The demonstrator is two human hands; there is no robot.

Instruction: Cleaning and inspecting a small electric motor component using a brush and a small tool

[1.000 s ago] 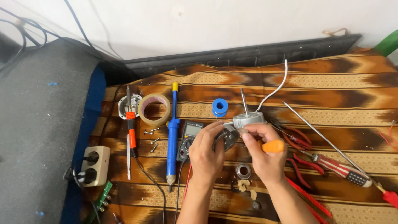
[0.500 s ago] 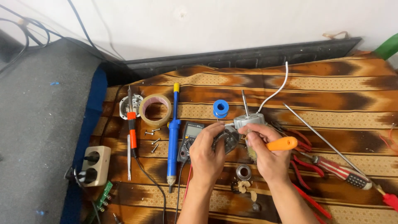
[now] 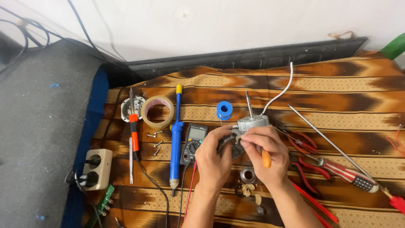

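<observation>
On the patterned cloth (image 3: 337, 84), from the left lie a tape roll (image 3: 157, 112), a blue desoldering pump (image 3: 176, 135) and a multimeter (image 3: 193, 144). The left hand (image 3: 213, 154) closes on the small grey motor (image 3: 252, 124) at the middle. The right hand (image 3: 265, 155) grips an orange-handled screwdriver (image 3: 266, 159) and touches the motor. Red pliers (image 3: 306, 162) lie just beside it.
</observation>
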